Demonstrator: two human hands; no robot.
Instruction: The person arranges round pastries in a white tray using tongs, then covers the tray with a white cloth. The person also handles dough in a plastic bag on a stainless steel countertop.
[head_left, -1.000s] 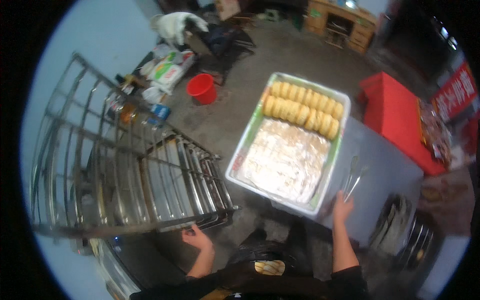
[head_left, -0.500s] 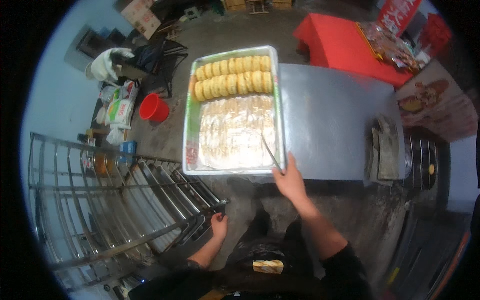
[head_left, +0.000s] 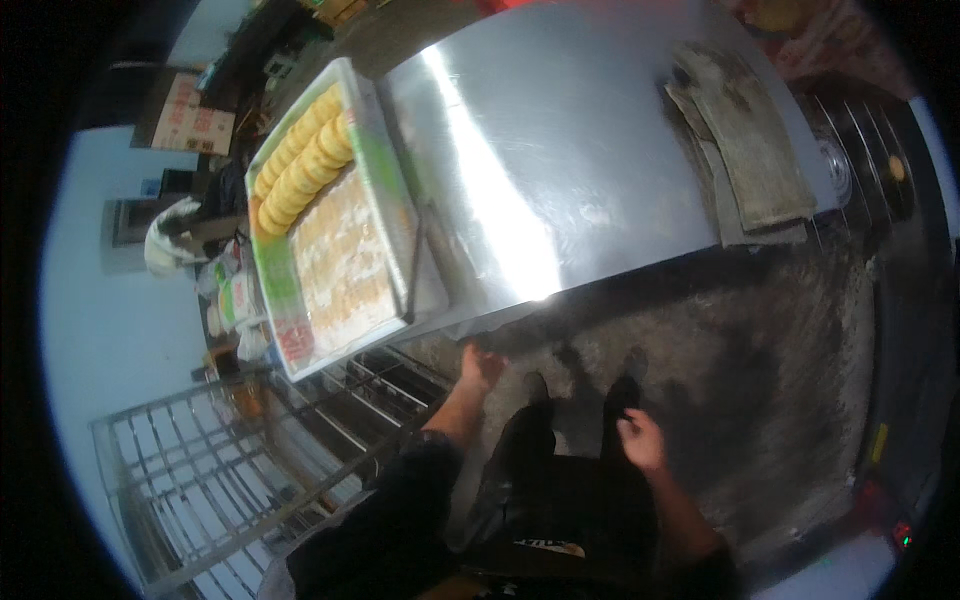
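A large white-rimmed tray [head_left: 402, 238] with a green and red printed lining sits at the left end of a metal table [head_left: 560, 160]. Two rows of round golden pastries [head_left: 305, 165] stand on edge at its far side, and a pale floury layer [head_left: 345, 262] covers the near part. Along the tray's right wall shows a thin dark tool [head_left: 413, 265]. Below the tray's near corner my left hand [head_left: 481, 368] is open and empty, its fingers a little blurred. My right hand [head_left: 642, 440] hangs over the floor, fingers curled, with nothing visible in it.
Grey folded cloths [head_left: 745, 150] lie at the table's right end, beside a wire rack [head_left: 865, 150]. A metal tray rack [head_left: 215, 450] stands close on my left. Farther off are bags [head_left: 238, 300] and a cardboard box [head_left: 193, 115].
My right hand has let go of the thin tool at the tray and dropped toward my body. My left hand has moved up toward the table edge. The view has swung right.
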